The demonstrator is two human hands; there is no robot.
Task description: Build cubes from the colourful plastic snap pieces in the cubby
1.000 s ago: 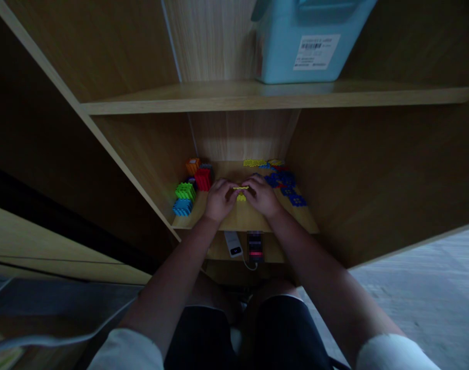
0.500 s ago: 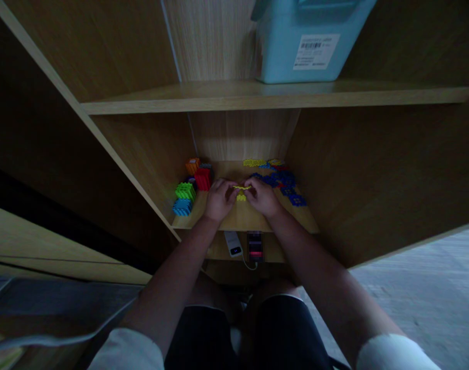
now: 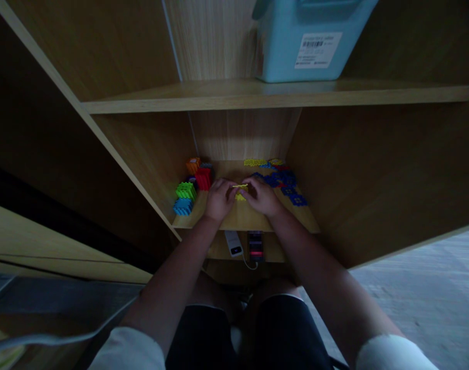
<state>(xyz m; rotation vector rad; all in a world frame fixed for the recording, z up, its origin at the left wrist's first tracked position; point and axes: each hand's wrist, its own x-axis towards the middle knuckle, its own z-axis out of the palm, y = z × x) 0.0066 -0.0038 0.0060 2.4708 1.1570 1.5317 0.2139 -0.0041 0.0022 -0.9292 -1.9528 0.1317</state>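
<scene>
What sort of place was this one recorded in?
Probably a storage spot indoors, perhaps in a home or playroom: a wooden shelving unit holds a light-blue plastic bin above and colourful ridged toy blocks below.

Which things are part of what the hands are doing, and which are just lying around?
In the job:
yellow pieces, between the left hand and right hand
probably dark blue pieces, red block and green block

Just lying around, it seems:
phone
white device
blue tub

Blocks (image 3: 203, 179) left of hands (image 3: 219, 200)
</scene>
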